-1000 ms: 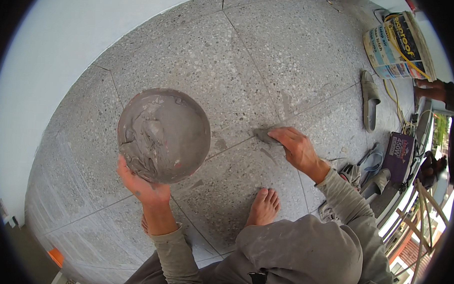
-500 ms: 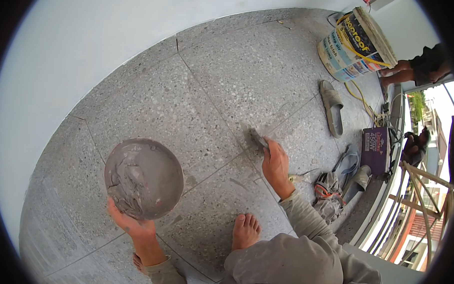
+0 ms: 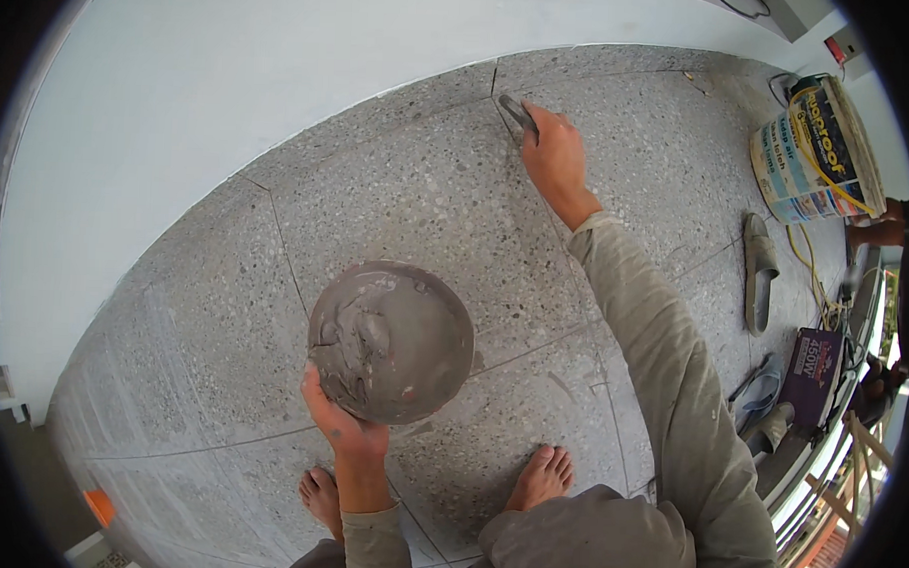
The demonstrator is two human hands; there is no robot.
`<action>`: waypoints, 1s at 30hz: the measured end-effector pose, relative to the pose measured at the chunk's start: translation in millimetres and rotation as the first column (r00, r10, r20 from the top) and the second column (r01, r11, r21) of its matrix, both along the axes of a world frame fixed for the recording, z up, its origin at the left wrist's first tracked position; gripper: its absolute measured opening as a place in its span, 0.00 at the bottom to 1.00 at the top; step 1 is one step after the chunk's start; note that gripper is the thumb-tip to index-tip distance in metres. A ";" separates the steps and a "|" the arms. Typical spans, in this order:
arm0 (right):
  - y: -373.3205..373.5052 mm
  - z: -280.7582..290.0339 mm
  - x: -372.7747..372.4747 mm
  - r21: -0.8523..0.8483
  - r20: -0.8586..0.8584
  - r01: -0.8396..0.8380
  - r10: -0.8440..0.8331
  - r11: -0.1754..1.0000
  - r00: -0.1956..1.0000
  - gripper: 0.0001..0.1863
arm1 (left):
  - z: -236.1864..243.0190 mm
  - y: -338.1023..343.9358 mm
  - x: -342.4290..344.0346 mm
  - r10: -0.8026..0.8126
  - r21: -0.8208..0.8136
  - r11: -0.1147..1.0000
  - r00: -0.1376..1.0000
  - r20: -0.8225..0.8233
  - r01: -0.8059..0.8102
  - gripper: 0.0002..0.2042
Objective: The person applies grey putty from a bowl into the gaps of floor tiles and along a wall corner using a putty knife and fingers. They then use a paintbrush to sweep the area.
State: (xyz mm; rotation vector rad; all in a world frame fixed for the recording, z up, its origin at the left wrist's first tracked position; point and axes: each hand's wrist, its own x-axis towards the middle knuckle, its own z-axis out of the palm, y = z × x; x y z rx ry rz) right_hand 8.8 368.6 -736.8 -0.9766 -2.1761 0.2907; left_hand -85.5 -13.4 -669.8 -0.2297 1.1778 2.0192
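My left hand (image 3: 351, 426) grips a round bowl (image 3: 467, 330) from its near left side, thumb over the rim. Grey paste (image 3: 372, 339) coats the inside of the bowl, with a thicker, lumpy heap toward the left. Stretched far forward, my right hand (image 3: 557, 155) is closed on a small flat grey scraper (image 3: 517, 111). Its tip is at a floor joint between speckled grey tiles (image 3: 419, 163), close to the foot of the white wall. My fingers cover the rest of the scraper, so its full shape is hidden.
The white wall (image 3: 231, 86) curves along the far side. At the right stand a large bucket (image 3: 814, 156) with a yellow cord, a slipper (image 3: 760, 275), a purple box (image 3: 812, 369) and more slippers (image 3: 761, 390). Another person's leg (image 3: 880, 229) shows beyond the bucket.
My right hand has moved forward with the scraper, from the crossing of the joints toward the wall. The view has shifted left, and the bowl stays in my left hand.
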 end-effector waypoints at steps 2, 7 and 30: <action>15.2 -15.1 -20.6 0.043 0.129 -0.006 0.000 0.999 0.992 0.21 | 1.7 4.4 0.5 0.026 -0.020 0.999 0.999 0.020 -0.026 0.30; -46.9 -32.2 -5.7 0.203 0.367 -0.151 0.068 0.967 0.928 0.23 | -6.5 1.7 -4.1 0.082 -0.083 0.993 0.996 0.029 -0.079 0.29; -49.6 23.5 113.4 -0.270 0.335 -0.455 0.526 0.848 0.782 0.21 | -4.4 17.2 17.5 -0.091 0.012 0.996 0.994 0.063 0.090 0.29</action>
